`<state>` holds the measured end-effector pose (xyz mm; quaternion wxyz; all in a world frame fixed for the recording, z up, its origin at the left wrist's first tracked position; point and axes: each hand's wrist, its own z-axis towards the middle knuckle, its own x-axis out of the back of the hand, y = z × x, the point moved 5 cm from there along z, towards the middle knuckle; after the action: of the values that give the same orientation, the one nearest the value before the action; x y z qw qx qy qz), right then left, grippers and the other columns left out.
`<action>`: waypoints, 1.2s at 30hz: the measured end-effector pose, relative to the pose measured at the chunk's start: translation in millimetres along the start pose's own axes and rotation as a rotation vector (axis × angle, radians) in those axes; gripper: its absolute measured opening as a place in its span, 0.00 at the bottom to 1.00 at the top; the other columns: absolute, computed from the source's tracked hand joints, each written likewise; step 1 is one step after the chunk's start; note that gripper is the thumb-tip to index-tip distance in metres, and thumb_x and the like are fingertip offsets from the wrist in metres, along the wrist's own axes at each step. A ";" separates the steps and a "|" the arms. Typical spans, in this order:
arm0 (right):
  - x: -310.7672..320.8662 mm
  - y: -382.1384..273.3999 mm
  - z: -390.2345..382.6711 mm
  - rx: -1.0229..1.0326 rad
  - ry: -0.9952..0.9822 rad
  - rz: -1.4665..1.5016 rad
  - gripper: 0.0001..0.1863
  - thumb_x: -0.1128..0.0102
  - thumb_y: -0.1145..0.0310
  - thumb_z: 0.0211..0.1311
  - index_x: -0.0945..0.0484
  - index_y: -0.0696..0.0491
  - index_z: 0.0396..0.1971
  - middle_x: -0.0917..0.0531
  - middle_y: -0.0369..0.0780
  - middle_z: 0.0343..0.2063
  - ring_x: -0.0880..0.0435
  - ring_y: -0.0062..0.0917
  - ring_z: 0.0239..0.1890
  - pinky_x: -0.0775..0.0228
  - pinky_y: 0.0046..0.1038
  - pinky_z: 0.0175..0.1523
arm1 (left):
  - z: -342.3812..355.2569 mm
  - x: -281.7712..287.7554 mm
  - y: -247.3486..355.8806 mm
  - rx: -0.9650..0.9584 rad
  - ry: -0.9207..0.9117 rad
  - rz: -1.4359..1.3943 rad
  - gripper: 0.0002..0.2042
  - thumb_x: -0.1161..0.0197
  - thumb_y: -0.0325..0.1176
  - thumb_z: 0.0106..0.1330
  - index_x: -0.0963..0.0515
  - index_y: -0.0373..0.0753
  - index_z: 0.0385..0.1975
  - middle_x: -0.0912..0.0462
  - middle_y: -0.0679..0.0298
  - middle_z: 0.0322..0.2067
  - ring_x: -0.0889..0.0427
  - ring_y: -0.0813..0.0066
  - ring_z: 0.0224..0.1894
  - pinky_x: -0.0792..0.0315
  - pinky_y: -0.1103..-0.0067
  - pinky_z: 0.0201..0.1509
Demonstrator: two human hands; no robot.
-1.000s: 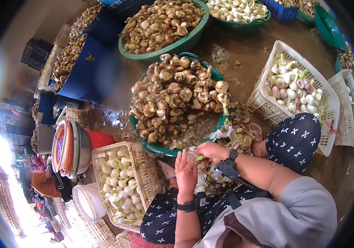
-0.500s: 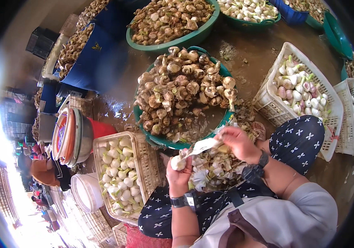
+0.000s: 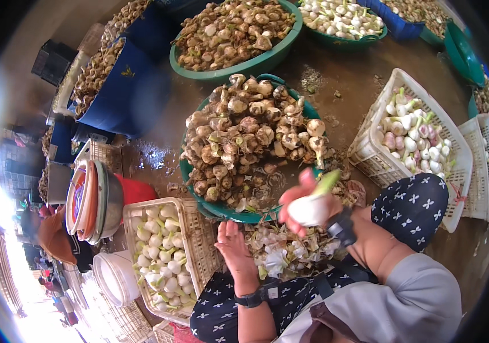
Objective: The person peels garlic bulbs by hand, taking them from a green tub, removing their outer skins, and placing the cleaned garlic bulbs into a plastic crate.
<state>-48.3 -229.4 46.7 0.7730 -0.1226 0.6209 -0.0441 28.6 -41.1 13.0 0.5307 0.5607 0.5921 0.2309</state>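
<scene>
My right hand (image 3: 332,207) grips a peeled white garlic bulb (image 3: 307,211) with a short green stem, held up over the front rim of a green basin and slightly blurred. My left hand (image 3: 237,254) is open and holds nothing, its fingers stretched out beside the left crate. Just ahead, the green tub (image 3: 239,215) carries a heap of brown, unpeeled garlic (image 3: 247,134). Between my legs lies a pile of loose papery skins (image 3: 296,246).
Left of me stands a pale crate (image 3: 204,251) of cleaned white bulbs, with a white bucket (image 3: 116,280) beyond it. To the right is another crate (image 3: 370,150) of white and pinkish garlic. Large green basin (image 3: 244,71) and blue drum (image 3: 110,97) hold more garlic farther off.
The strip of skin is off the bulb and out of my right hand. The bulb has passed from my left hand to my right, and my left hand has opened.
</scene>
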 end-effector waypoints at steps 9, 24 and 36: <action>225.4 -7.1 48.4 -0.484 0.960 -2.659 0.21 0.51 0.58 0.56 0.28 0.56 0.45 0.18 0.42 0.24 0.19 0.35 0.31 0.29 0.35 0.38 | 10.4 0.2 -42.8 0.221 0.064 0.140 0.19 0.57 0.43 0.69 0.39 0.36 0.53 0.33 0.55 0.53 0.31 0.65 0.53 0.37 0.72 0.55; 41.1 88.6 10.5 -0.154 0.416 -1.941 0.13 0.49 0.62 0.54 0.26 0.54 0.16 0.22 0.44 0.17 0.22 0.40 0.23 0.31 0.39 0.29 | 19.1 -0.8 -50.4 0.169 0.167 0.221 0.13 0.48 0.39 0.65 0.27 0.33 0.34 0.26 0.69 0.23 0.33 0.85 0.20 0.41 0.88 0.22; 54.7 81.3 -0.7 0.027 0.579 -1.498 0.15 0.52 0.61 0.63 0.23 0.58 0.28 0.24 0.35 0.20 0.23 0.20 0.21 0.30 0.27 0.25 | 13.3 25.9 -53.0 0.549 -0.065 0.223 0.20 0.53 0.46 0.65 0.29 0.37 0.45 0.21 0.65 0.31 0.25 0.78 0.23 0.36 0.87 0.21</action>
<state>-43.4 -163.0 -25.2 0.3475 -0.4812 0.5488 -0.5887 23.2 -35.8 -47.0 0.3493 0.7520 0.5498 0.1012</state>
